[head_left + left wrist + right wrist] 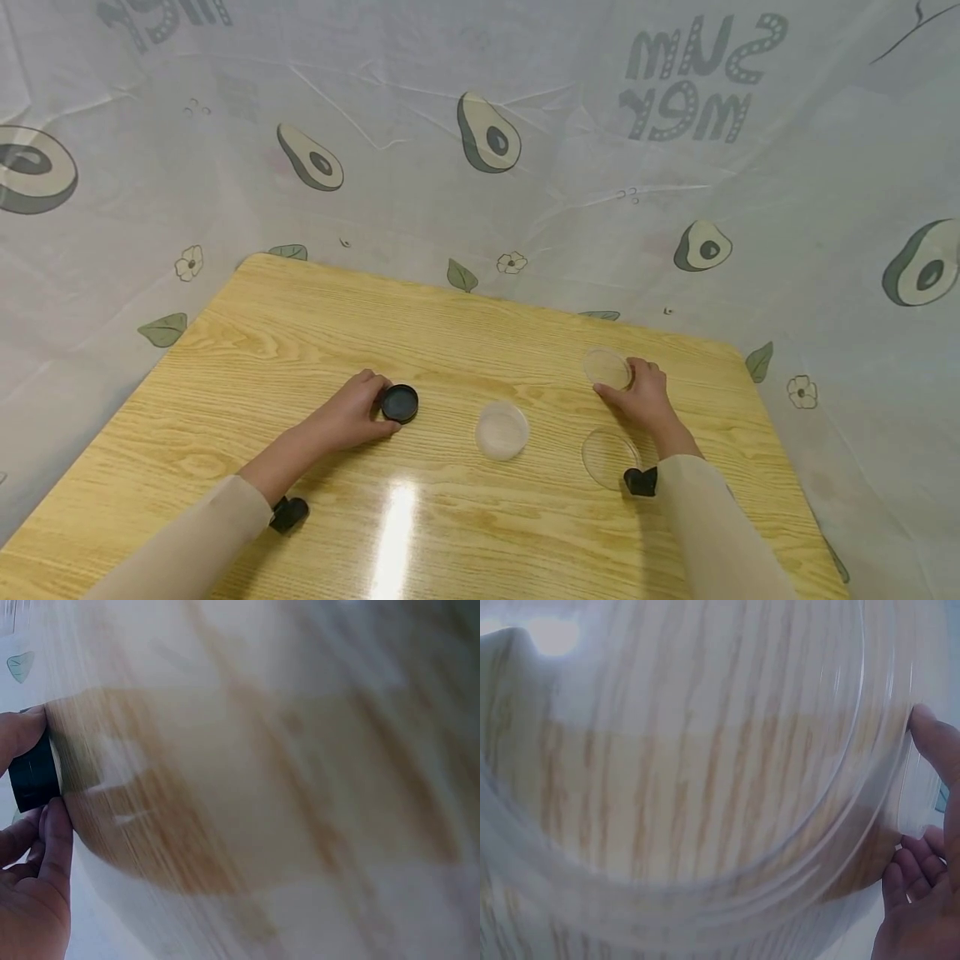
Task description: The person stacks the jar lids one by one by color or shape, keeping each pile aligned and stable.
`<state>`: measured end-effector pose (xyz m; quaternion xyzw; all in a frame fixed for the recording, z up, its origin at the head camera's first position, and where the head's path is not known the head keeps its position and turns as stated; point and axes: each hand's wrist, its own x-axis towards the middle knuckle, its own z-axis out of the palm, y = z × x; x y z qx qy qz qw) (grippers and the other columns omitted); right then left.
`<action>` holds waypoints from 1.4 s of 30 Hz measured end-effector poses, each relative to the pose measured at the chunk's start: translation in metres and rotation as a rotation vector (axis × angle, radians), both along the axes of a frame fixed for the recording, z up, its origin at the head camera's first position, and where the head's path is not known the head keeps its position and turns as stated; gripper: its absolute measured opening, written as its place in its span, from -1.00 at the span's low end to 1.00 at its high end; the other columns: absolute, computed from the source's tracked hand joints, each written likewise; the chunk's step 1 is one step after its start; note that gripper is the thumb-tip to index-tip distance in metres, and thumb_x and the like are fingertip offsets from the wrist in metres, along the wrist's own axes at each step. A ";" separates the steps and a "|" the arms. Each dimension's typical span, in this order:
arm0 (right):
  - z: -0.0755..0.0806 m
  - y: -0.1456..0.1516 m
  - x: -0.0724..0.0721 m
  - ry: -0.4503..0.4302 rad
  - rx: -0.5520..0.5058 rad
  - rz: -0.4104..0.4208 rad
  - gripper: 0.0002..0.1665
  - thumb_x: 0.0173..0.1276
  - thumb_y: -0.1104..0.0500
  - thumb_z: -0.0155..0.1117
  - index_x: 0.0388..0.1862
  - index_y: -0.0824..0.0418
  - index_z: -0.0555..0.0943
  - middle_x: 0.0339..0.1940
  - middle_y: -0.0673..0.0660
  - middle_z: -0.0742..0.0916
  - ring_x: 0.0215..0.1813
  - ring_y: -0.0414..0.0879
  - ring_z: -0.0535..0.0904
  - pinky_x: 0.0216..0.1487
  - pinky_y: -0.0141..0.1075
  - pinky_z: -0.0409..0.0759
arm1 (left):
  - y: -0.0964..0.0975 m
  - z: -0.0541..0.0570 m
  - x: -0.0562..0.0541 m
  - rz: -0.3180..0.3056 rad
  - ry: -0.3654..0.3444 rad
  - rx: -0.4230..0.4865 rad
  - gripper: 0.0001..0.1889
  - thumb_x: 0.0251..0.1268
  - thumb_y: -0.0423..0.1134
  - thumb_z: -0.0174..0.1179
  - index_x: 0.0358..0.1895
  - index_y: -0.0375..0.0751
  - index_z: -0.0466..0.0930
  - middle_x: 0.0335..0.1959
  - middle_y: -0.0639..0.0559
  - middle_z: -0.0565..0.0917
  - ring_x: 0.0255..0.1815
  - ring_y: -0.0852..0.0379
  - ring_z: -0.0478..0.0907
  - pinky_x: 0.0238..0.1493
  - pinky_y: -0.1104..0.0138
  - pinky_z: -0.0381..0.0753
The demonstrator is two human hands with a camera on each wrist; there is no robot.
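On the left side of the wooden table, my left hand (354, 412) pinches a small round black dish (401, 404) between thumb and fingers; its hollow side faces up. The left wrist view shows the dish's dark side wall (35, 774) between thumb and fingertips, on or just above the tabletop. At the right, my right hand (643, 397) grips the edge of a clear round dish (606, 368). A second clear round dish (609, 457) lies nearer, close to the right wrist, and fills much of the right wrist view. Between the hands lies a third, frosted-looking clear dish (502, 431).
The wooden table (450, 533) reaches back to a hanging cloth (405, 150) printed with avocados, leaves and flowers. A bright light reflection lies on the near middle of the tabletop. Black wrist-worn devices (289, 514) sit at both sleeves.
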<state>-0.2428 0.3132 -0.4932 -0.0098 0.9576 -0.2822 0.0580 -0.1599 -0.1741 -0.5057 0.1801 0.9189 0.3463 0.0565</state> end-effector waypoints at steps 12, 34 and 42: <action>0.002 -0.001 0.011 0.009 -0.032 -0.009 0.11 0.44 -0.12 0.42 0.59 0.55 0.12 0.44 0.60 0.30 0.45 0.48 0.19 0.39 0.34 0.37 | 0.001 0.000 0.003 0.013 0.006 0.000 -0.53 0.21 -0.21 0.54 0.08 -0.38 0.60 -0.15 -0.10 0.52 -0.22 0.08 0.37 -0.14 0.19 0.44; 0.010 0.014 0.055 0.089 -0.050 0.089 0.08 0.44 -0.16 0.43 0.59 0.49 0.18 0.39 0.50 0.38 0.39 0.39 0.29 0.31 0.32 0.43 | 0.001 0.003 0.004 -0.001 0.018 -0.013 -0.48 0.21 -0.19 0.54 0.11 -0.43 0.59 -0.13 -0.13 0.54 -0.23 0.09 0.37 -0.15 0.18 0.45; 0.016 0.011 0.077 0.108 -0.037 0.125 0.03 0.42 -0.12 0.47 0.56 0.46 0.24 0.35 0.46 0.42 0.38 0.37 0.34 0.33 0.33 0.40 | 0.002 0.006 0.004 -0.009 0.019 -0.008 -0.51 0.20 -0.18 0.55 0.07 -0.40 0.60 -0.16 -0.11 0.53 -0.25 0.10 0.35 -0.17 0.20 0.42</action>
